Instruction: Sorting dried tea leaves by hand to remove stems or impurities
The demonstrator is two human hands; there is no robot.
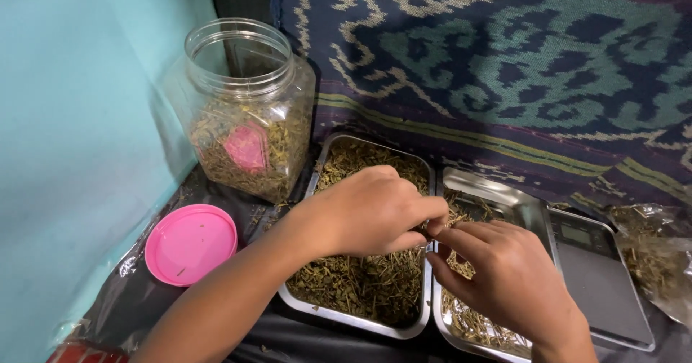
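My left hand point(371, 211) hovers over the left steel tray point(427, 320), fingers pinched together on a bit of the dried herb stems point(360, 284) that fill it. My right hand point(504, 276) meets it at the seam between the trays, over the right steel tray point(497, 190), fingertips pinching at the same bit. Right of that tray sits a small digital scale point(602, 284). Behind the left tray stands an open clear jar point(249, 111) of stems; its pink lid point(190, 244) lies left of the tray.
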